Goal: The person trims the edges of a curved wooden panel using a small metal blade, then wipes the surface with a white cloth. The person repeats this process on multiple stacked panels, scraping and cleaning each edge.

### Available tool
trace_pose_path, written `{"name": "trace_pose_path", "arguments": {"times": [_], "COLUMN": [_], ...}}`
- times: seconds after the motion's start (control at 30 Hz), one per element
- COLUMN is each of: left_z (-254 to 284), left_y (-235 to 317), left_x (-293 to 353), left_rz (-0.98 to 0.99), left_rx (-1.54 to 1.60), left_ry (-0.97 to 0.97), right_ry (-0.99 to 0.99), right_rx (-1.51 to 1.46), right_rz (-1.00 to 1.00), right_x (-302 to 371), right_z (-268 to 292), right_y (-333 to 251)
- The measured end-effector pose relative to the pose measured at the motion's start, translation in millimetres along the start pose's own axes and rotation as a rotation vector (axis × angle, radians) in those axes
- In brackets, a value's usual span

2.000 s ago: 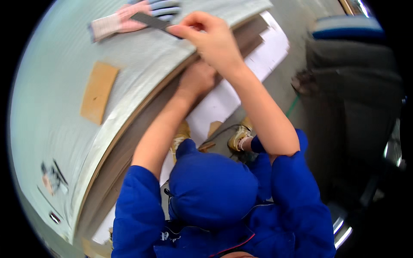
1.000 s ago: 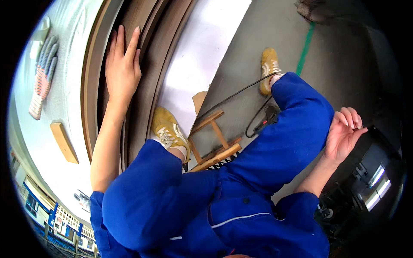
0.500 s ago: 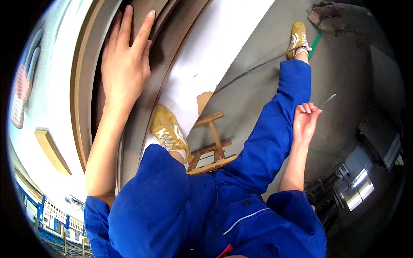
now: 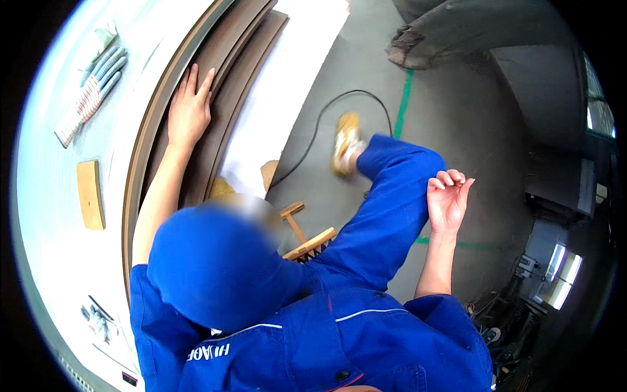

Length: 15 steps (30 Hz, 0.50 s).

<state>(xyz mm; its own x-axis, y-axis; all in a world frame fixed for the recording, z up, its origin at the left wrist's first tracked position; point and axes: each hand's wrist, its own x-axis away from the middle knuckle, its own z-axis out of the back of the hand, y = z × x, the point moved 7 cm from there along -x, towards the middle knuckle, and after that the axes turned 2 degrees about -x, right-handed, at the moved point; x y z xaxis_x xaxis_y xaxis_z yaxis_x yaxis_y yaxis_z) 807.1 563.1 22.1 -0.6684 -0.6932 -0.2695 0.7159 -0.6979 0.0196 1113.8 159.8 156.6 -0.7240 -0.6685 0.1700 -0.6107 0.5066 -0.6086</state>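
Observation:
My left hand (image 4: 189, 114) lies flat with its fingers stretched along the dark brown curved-looking boards (image 4: 238, 75), which stand side by side at the left. Nothing shows in its grasp. My right hand (image 4: 448, 201) is turned palm up above my bent right leg, fingers loosely curled and thumb apart, with nothing visible in it. Beneath the boards' right side lies a white sheet (image 4: 284, 85). My left shoe (image 4: 222, 187) is partly hidden behind my raised knee.
A striped work glove (image 4: 91, 95) and a light wooden block (image 4: 90, 196) lie on the white surface at the left. Under me is a wooden stool (image 4: 317, 244). A black cable (image 4: 319, 124) loops over the grey floor. Dark cloth (image 4: 408, 51) lies at the far right.
My right leg has drawn back from far out, and its shoe is blurred. The view has shifted, showing more of the white surface. My left hand stays on the boards; the right remains curled.

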Motion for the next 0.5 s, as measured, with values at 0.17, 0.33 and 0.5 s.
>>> {"name": "trace_pose_path", "arguments": {"times": [0.17,0.33,0.5], "left_z": [2.5,-4.0,-5.0], "left_y": [-10.8,-6.6,-10.7], "left_x": [8.3,6.1,9.8], "left_rz": [0.021,0.039,0.038], "left_rx": [0.06,0.179,0.175], "left_ry": [0.054,0.052,0.045], "right_ry": [0.056,0.065,0.083], "right_rx": [0.037,0.05,0.064], "right_rz": [0.027,0.08,0.081], "right_x": [51.9,65.2,78.4], "right_z": [-14.4,-29.3,-27.4], "right_y": [-15.0,-28.6,-17.9]}}
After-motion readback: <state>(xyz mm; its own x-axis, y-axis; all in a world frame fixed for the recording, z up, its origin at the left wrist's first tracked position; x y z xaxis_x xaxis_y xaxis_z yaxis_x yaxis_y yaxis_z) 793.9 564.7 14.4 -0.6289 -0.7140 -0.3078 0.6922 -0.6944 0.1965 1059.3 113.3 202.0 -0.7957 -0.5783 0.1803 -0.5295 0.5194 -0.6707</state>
